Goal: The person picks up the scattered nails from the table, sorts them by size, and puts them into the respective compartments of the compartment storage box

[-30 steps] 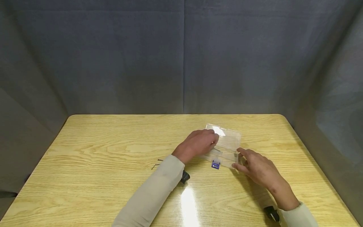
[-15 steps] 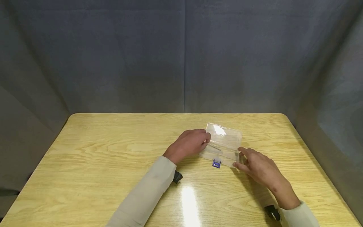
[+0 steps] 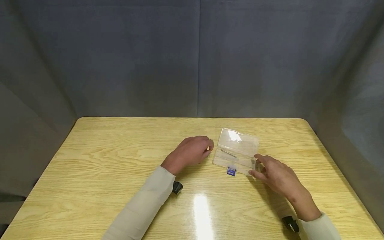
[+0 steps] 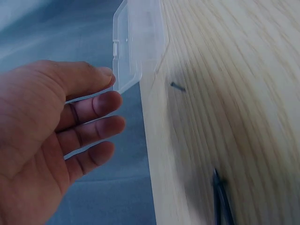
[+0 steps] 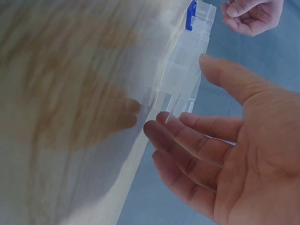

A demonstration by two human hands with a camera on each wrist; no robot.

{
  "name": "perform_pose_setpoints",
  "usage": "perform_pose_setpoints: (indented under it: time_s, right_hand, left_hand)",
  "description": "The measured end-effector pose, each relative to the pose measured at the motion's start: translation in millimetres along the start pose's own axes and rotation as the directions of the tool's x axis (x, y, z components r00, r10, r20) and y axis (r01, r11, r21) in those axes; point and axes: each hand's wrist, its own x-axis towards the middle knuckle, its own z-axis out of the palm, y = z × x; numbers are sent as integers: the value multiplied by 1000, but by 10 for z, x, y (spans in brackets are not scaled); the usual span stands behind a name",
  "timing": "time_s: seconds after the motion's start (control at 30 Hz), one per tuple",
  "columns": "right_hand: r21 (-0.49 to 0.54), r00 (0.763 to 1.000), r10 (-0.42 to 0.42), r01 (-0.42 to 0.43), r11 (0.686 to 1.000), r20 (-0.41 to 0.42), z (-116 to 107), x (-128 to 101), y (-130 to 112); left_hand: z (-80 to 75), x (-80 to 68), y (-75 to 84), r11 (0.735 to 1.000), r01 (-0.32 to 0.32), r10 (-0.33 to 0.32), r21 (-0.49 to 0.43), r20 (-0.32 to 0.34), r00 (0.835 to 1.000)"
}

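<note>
A clear plastic box [image 3: 226,162] with a blue latch [image 3: 231,171] stands with its lid [image 3: 240,141] tipped back. Inside its left part lies a thin metal pin, nail or screw [image 3: 228,153]. My left hand [image 3: 190,150] hovers just left of the box, fingers loosely bent, nothing between them in the left wrist view. At the box's right end my right hand [image 3: 277,175] holds the short side, thumb at the front corner and index finger at the back one. A short dark screw or nail [image 4: 178,86] and a longer pair [image 4: 221,199] lie on the table under the left hand.
The wood-grain table [image 3: 120,146] has a grey curtain [image 3: 135,66] behind it and at both sides. A bright reflection lies on the tabletop in front of the box. In the head view, the left arm hides the loose metal pieces.
My left hand has drawn back leftward from over the box, uncovering the metal piece inside it. The right hand keeps its place at the box's right end.
</note>
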Motion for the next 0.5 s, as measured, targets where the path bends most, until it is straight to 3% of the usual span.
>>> perform_pose_setpoints:
  time_s: [0.23,0.5]
  right_hand:
    - [3,1000,2,-1,1000,-5,-3,8,8]
    - [20,1000,5,-5,1000,8,9,5,-6]
  left_hand:
    - [-38,-118,-90,998,50,-48,-39,33,998]
    - [-21,-312,-189,995,79,-79,-66,5,997]
